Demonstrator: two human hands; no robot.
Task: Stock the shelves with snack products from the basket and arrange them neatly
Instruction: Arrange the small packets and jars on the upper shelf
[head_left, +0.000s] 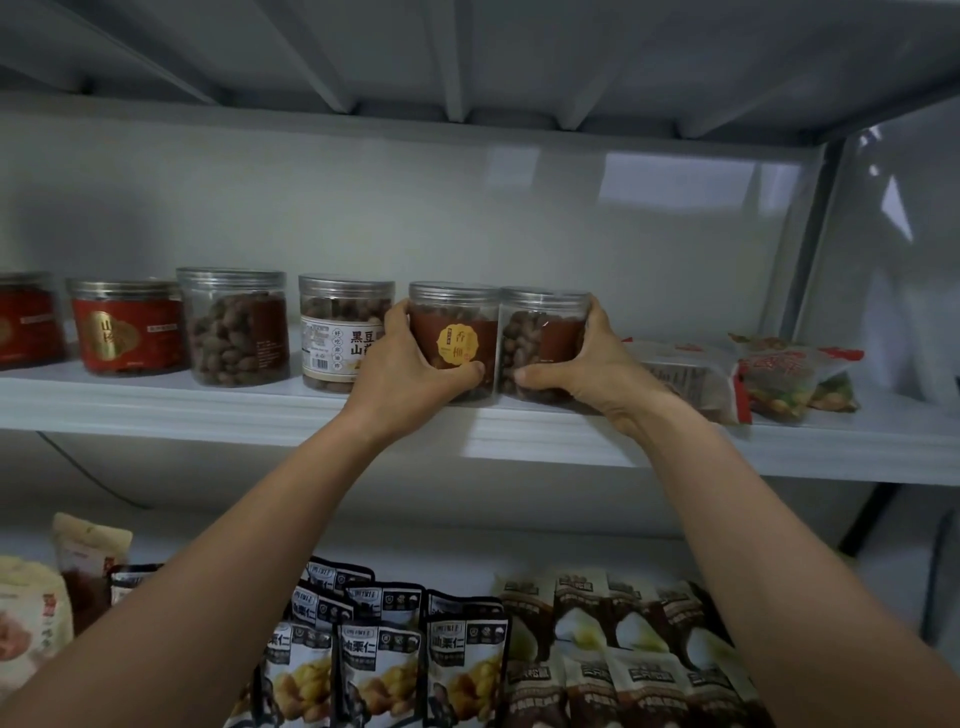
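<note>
While we reach up to the white upper shelf (208, 402), our left hand (410, 364) grips the brown-labelled jar (460, 332), thumb curled across its front, and our right hand (592, 358) grips the second nut jar (535, 338) the same way. Both jars stand upright near the shelf's near edge, touching side by side. Just left of them stands a white-labelled jar (340, 332), then a clear jar (236, 327) and a red-labelled jar (127, 327). Snack bags (779, 379) lie to the right. Dark pouches (374, 660) stand in rows on the shelf below.
</note>
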